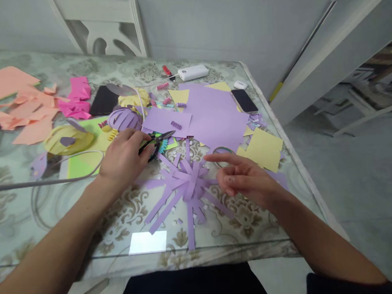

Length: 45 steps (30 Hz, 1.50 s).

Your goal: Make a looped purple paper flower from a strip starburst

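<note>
My left hand (124,153) is closed around the dark handles of a pair of scissors (161,139), whose blades point right over the papers. In front of me a bundle of purple paper strips (189,179) lies on the table, crossed at the middle and fanned out on all sides. My right hand (243,175) hovers at its right, index finger stretched toward the strips and the other fingers loosely bent, with nothing visible in it. Partly behind that hand lies a round ring-like thing (223,150), too hidden to name. White paper bits are scattered around the strips.
Purple sheets (213,113), yellow paper (266,149) and a phone (244,101) lie at the right. Purple (125,118) and yellow paper balls (68,139) sit left, near a grey cable (41,183). Orange scraps (31,111) and a white power bank (192,72) lie farther back.
</note>
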Available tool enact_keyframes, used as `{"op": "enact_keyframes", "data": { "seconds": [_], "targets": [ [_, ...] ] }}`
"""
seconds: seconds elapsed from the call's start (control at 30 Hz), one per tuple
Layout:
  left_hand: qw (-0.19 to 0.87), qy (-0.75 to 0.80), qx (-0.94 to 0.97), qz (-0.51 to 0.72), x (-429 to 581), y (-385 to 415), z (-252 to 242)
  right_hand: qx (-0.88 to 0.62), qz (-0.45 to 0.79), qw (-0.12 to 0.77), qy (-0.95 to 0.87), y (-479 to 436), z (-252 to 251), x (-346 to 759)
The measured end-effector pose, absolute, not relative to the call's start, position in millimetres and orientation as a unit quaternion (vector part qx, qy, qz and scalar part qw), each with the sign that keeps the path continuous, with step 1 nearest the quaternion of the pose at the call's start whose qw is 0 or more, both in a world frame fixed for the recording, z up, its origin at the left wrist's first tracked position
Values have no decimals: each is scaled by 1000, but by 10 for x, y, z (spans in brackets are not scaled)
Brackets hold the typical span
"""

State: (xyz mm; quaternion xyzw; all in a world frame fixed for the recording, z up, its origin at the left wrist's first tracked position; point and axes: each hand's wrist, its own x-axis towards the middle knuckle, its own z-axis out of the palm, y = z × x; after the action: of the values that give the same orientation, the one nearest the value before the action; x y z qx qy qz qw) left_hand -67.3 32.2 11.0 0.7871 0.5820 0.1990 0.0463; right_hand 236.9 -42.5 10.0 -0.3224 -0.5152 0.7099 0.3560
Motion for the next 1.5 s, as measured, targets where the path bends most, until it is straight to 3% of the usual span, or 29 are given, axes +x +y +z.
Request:
{"op": "enact_keyframes", "data": {
  "seconds": [0.07, 0.23, 0.4, 0.87, 0.93, 1.07, 1.17, 1.33, 1.5],
  "targets": [
    [94, 536, 800, 253, -572, 166, 202, -272, 757, 338, -489, -460, 94, 2319],
    [355, 432, 769, 309, -312, -217, 306, -197, 814, 305, -453, -522, 55, 2202],
    [425, 418, 731, 332, -254, -289, 267, -205, 815, 296, -454, -539, 36, 2179],
    [451, 411, 703, 364, -275, -288, 254, -235, 751, 286, -547, -581, 67, 2163],
    [447, 407, 708, 364, -272, -289, 253, -285, 667, 316, -611, -597, 91, 2145],
    [418, 397, 738, 350, -258, -300, 275, -421, 357, 415, -723, -531, 64, 2156],
    [364, 396, 778, 326, -250, -314, 275, -448, 246, 412, -754, -439, 0, 2174],
    [272, 420, 824, 265, -250, -356, 223, -481, 284, 350, -752, -420, -46, 2129],
    [242, 443, 833, 226, -234, -370, 190, -481, 341, 344, -731, -462, -28, 2082]
  ]
}}
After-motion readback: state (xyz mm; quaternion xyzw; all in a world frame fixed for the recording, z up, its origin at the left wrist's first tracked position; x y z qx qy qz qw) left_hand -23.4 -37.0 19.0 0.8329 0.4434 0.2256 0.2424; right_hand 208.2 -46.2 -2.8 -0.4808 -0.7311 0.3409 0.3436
